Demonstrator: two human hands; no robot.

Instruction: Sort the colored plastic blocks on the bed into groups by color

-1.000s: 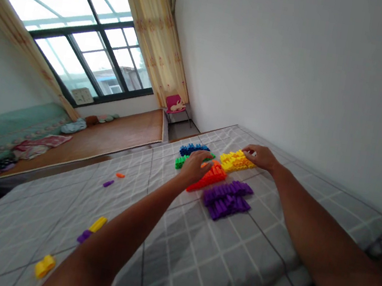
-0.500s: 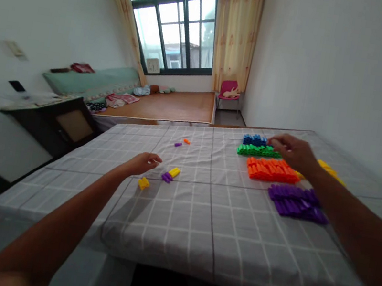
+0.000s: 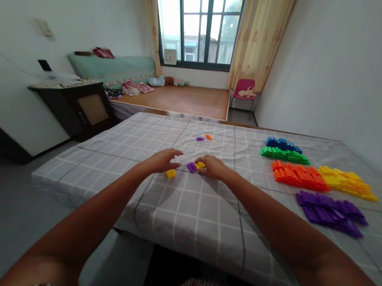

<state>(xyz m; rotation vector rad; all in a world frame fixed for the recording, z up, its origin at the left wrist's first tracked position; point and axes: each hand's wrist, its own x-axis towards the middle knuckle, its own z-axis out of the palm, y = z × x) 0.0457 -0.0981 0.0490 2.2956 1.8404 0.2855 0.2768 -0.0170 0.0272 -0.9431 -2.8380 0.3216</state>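
Note:
My right hand (image 3: 213, 167) is at the middle of the table, its fingers closed round a small yellow plastic piece (image 3: 200, 165). Touching or close beside that piece are small purple pieces (image 3: 191, 167). To their left, my left hand (image 3: 164, 159) hovers with thumb and fingers apart, holding nothing. Just under its thumb lies another yellow piece (image 3: 170, 173). Farther back lie a single purple piece (image 3: 200, 139) and an orange piece (image 3: 208, 137). The exact kind of these pieces is too small to make out.
On the right of the checked tablecloth (image 3: 197, 216) lie sorted piles: blue (image 3: 283, 144), green (image 3: 285, 155), orange (image 3: 300, 175), yellow (image 3: 347, 183) and purple (image 3: 330, 212). Behind the table are a bed (image 3: 190, 99) and a pink chair (image 3: 245, 88); a dark cabinet (image 3: 84, 104) stands left.
My right hand has come from the piles on the right to the yellow piece at the middle. My left hand stays near the small pieces. The view has shifted.

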